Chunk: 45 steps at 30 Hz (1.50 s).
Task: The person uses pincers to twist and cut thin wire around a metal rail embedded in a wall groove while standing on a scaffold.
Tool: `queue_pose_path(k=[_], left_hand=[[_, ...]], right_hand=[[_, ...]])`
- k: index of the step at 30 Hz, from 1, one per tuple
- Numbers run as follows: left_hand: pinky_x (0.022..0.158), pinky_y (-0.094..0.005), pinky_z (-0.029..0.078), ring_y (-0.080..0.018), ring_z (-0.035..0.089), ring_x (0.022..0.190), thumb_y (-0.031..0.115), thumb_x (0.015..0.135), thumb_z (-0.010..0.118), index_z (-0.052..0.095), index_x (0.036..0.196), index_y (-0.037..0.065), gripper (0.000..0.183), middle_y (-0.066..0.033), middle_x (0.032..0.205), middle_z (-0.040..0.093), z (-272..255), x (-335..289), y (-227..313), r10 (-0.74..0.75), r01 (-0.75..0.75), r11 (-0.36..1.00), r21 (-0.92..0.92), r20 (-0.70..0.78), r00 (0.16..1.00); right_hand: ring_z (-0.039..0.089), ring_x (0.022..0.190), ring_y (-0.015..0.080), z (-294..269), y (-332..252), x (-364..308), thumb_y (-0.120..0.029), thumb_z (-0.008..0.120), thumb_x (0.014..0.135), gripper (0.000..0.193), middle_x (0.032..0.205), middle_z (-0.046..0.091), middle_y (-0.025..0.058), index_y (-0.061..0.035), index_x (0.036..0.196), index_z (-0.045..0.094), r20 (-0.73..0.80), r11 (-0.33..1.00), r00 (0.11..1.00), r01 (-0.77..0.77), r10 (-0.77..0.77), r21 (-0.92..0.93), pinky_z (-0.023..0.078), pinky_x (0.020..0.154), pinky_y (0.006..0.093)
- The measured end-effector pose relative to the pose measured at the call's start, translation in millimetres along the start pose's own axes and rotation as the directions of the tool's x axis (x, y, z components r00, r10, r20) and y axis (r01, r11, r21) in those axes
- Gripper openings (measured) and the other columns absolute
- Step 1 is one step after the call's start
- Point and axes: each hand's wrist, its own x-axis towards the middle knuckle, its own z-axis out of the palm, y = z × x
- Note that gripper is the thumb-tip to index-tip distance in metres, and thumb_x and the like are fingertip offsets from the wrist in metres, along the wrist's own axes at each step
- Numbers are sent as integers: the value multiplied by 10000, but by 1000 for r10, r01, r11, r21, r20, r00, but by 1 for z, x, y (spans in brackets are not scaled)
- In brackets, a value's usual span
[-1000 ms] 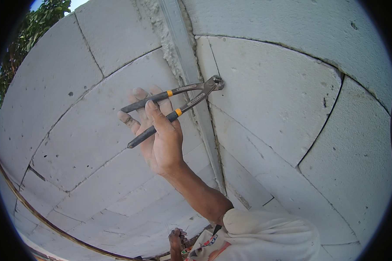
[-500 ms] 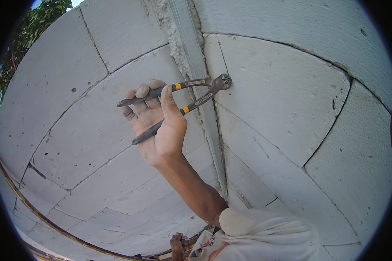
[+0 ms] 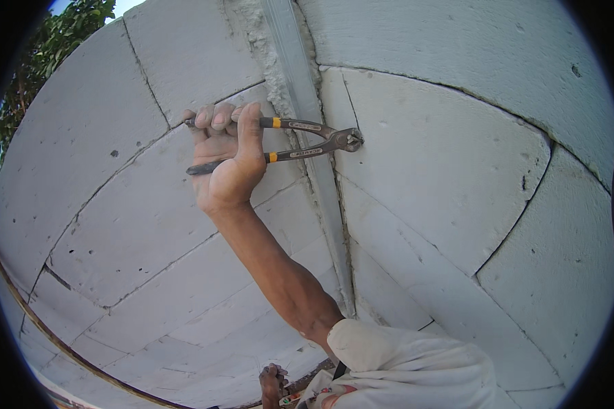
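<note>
My right hand [image 3: 228, 160] is raised against a wall of pale grey blocks [image 3: 443, 170] and is shut on the two handles of a pair of metal pincers [image 3: 307, 140] with yellow bands. The pincers lie almost level, pointing right. Their jaws [image 3: 351, 140] press on the left edge of a block, just right of a vertical grey metal strip [image 3: 320, 177] set in rough mortar. What the jaws grip is too small to see. My left hand [image 3: 273, 382] shows only partly at the lower edge, far below, and its fingers are not clear.
The block wall fills nearly the whole view, with thin dark joints between blocks. A thin brown cord or rod [image 3: 54, 334] runs along the lower left. Green tree leaves [image 3: 54, 48] and a bit of sky show at the upper left. My white sleeve [image 3: 402, 368] is at the bottom.
My right hand has risen and swung the pincer handles from slanting down-left to nearly level. The jaws have stayed at the same spot beside the strip.
</note>
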Motion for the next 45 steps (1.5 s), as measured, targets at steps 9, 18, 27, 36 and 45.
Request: queue_pose_path(k=[9,18,27,36,45], left_hand=[[489,-287,459,-91,440,498,275,1096,513,589,979,56,259,-112,774,665,67,-3,116,181,-190,979,78,106,978],[510,-276,446,-88,438,509,311,1085,544,585,990,47,283,-107,788,663,79,-11,116,222,-238,970,47,230,948],[523,-272,453,-84,439,512,338,1106,510,581,982,34,336,-105,799,672,107,-6,108,120,-204,954,220,344,931],[532,-280,443,-100,446,528,316,1094,536,593,1006,16,317,-106,790,666,115,-9,111,173,-246,952,183,345,922],[528,-262,378,-84,399,526,262,1106,542,621,1081,18,257,-84,755,638,114,-59,159,520,-521,850,-73,270,810]], right_hand=[[519,846,197,20,-5,-10,-353,552,1099,296,873,493,24,-117,948,456,-46,996,999,-18,22,86,503,962,472],[503,839,188,22,-17,-33,-349,557,1102,287,873,485,12,-123,959,452,-67,985,984,-159,164,72,495,941,450],[502,870,196,-32,-33,-50,-409,522,1108,324,889,473,28,-141,940,453,-75,955,971,-238,228,-178,473,982,453],[538,950,214,-53,-32,-50,-385,522,1111,294,946,509,44,-103,1038,486,-34,944,986,-165,162,-284,480,1021,478],[601,1217,224,-75,-127,-107,-273,601,1083,635,1349,590,151,-20,1589,313,-229,422,929,-340,292,-841,521,1022,386]])
